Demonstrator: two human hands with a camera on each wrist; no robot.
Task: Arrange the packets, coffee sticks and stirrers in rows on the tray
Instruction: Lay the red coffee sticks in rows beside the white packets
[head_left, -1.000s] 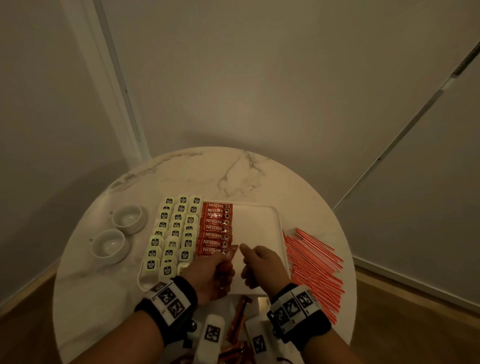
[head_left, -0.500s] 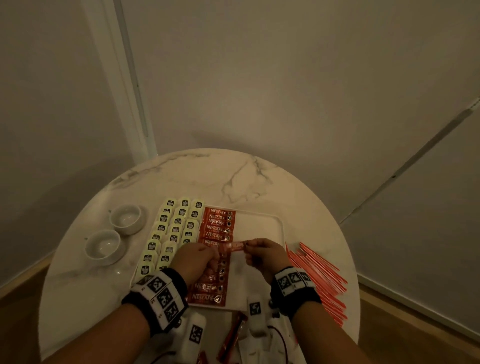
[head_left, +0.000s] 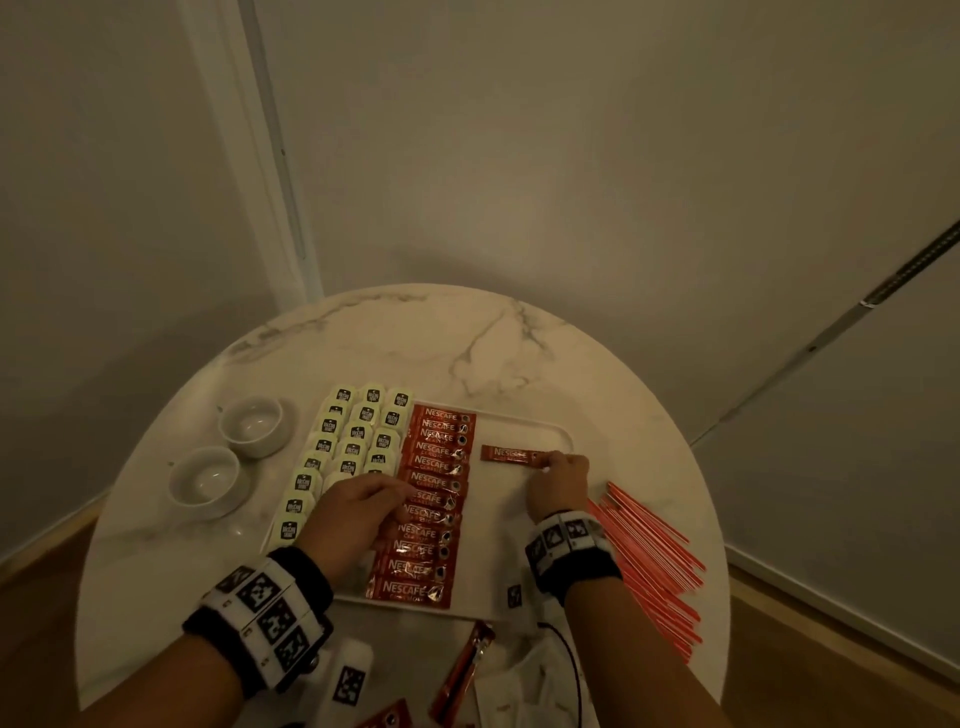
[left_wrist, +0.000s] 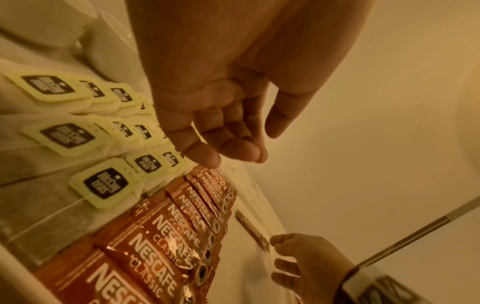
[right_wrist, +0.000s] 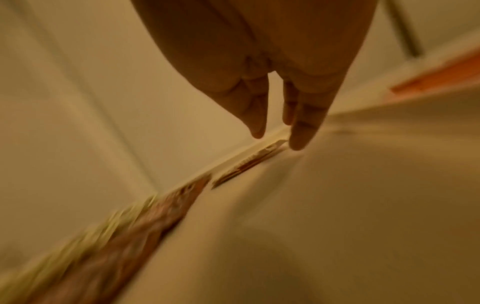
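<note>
Surface: round white marbled surface (head_left: 363, 332) set against a wall corner; it carries the tray, two cups and loose stock.
Tray: white rectangular tray (head_left: 524, 519), long axis running away from the person.
Packets: pale green packets (head_left: 358, 431) in three rows along the tray's left part, dark labels up.
Coffee sticks: red coffee sticks (head_left: 434, 499) in one overlapped column just right of the packets, lettering readable from the person's side.
Single stick: one coffee stick (head_left: 511, 453) lies crosswise in the bare right part of the tray, near the far edge, apart from the column.
Right hand: right hand (head_left: 558, 480) reaches forward over the tray, back up, wrist low; fingertips (right_wrist: 298, 142) at the single stick's right end. Thumb and forefinger are close together there; whether they pinch it or only touch it I cannot tell, the wrist view is blurred.
Left hand: left hand (head_left: 358, 512) hovers palm down over the seam between packets and column; fingers (left_wrist: 233, 144) loosely curled, thumb apart, holding nothing.
Stirrers: red stirrers (head_left: 652, 556) fanned on the surface right of the tray, off it.
Cups: two white cups (head_left: 228, 452) left of the tray.
Loose stock: more red sticks (head_left: 462, 670) on the near edge, off the tray.
</note>
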